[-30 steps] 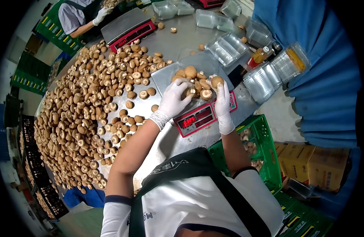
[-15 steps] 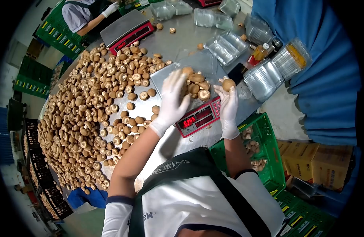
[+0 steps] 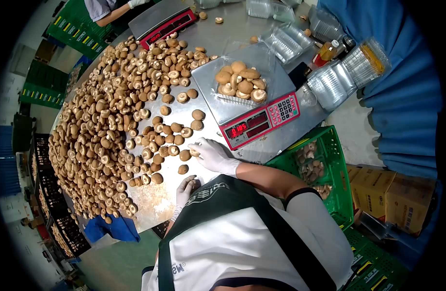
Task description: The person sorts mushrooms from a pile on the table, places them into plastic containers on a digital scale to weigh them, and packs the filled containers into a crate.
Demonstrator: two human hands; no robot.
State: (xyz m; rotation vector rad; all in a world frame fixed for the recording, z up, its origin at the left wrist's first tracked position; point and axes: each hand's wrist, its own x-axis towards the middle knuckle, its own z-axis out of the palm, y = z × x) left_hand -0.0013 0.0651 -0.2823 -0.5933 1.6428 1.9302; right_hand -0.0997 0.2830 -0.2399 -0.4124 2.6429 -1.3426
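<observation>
My right hand, in a white glove, reaches left across the table below the scale, its fingertips closed on a mushroom. My left hand, also gloved, is low by the table's near edge, against the apron. Its fingers are curled, and whatever may be in them is hidden. On the red digital scale sits an open clear plastic box with several brown mushrooms in it. Loose mushrooms lie just beyond my hands, beside a large heap to the left.
A second scale stands at the back, near a co-worker's gloved hand. Stacked clear boxes and a bottle are at the right. A green crate with packed mushrooms stands beside me, near cardboard boxes.
Both hands have left the box on the scale and come down toward the near table. The right hand no longer holds its earlier mushroom. The scale reading went from 0.365 to 0.185.
</observation>
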